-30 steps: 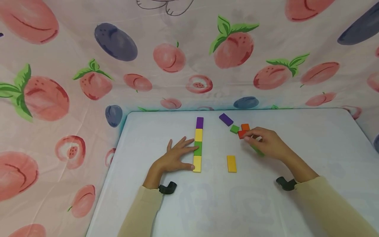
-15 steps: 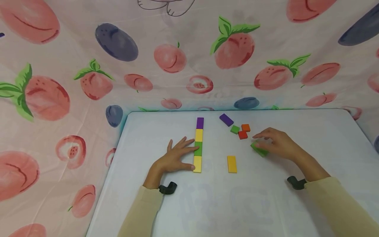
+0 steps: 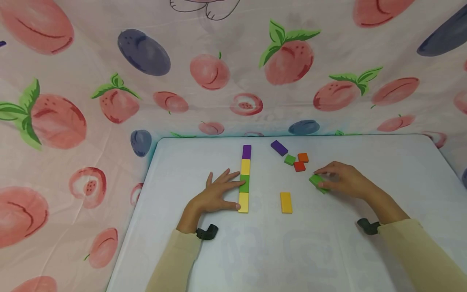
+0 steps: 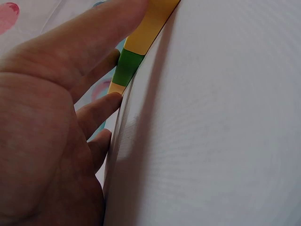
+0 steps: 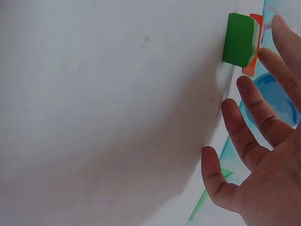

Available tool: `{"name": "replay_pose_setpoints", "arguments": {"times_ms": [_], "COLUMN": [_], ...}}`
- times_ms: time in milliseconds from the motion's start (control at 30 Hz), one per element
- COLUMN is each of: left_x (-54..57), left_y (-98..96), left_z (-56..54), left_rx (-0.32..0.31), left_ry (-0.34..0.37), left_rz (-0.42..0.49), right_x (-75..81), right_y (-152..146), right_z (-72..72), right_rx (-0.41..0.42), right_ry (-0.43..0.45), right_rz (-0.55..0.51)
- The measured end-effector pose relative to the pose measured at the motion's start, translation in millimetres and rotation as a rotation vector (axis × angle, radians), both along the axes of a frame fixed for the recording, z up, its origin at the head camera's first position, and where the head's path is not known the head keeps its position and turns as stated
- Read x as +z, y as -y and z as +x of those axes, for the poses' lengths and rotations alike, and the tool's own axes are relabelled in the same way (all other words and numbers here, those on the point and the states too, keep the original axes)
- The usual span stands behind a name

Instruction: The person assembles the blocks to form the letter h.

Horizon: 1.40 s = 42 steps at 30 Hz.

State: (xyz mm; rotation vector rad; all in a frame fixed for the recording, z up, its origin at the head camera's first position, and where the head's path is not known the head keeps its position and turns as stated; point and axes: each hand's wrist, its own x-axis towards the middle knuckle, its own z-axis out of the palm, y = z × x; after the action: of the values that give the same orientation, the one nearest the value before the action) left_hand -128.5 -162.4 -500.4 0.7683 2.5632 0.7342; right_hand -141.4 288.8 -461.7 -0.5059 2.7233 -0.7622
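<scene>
My left hand [image 3: 215,194] lies on the table with fingers outstretched. Its thumb and fingers touch a straight column of flat blocks: a pale yellow block [image 3: 243,202] nearest, then a green block [image 3: 245,187], a yellow block [image 3: 245,166] and a purple block [image 3: 247,151] at the far end. In the left wrist view the fingertips line the column's edge. My right hand [image 3: 343,180] is at a loose green block [image 3: 315,180], index finger and thumb right at its edges. The right wrist view shows the fingers spread and relaxed beside this block.
Beyond the right hand lie a purple block [image 3: 279,148], a small green block [image 3: 290,159], an orange block [image 3: 303,157] and a red block [image 3: 299,166]. A yellow-orange block [image 3: 286,202] sits between the hands. A fruit-printed cloth [image 3: 219,40] rises behind the white table [image 3: 277,259].
The right hand has moved right and slightly nearer, from the red block to the loose green block. The left hand stays at the column.
</scene>
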Motion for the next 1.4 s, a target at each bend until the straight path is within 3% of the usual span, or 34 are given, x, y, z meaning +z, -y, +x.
{"name": "replay_pose_setpoints", "arguments": {"times_ms": [767, 1067, 1233, 1400], "left_x": [4.3, 4.4, 3.8, 2.8], "left_y": [-2.3, -3.2, -3.3, -2.0], "left_z": [-0.4, -0.7, -0.9, -0.8], "left_rx": [0.001, 0.006, 0.009, 0.007], "left_ry": [0.013, 0.015, 0.012, 0.008], "left_rz": [0.007, 0.003, 0.008, 0.014], "right_x": [-3.2, 0.1, 0.1, -1.3], "right_y": [2, 9, 10, 10], "right_z": [-4.4, -8.4, -8.7, -5.3], "right_rx": [0.018, 0.002, -0.017, -0.036], "right_ry": [0.015, 0.072, 0.099, 0.067], "right_rz": [0.009, 0.026, -0.017, -0.072]}}
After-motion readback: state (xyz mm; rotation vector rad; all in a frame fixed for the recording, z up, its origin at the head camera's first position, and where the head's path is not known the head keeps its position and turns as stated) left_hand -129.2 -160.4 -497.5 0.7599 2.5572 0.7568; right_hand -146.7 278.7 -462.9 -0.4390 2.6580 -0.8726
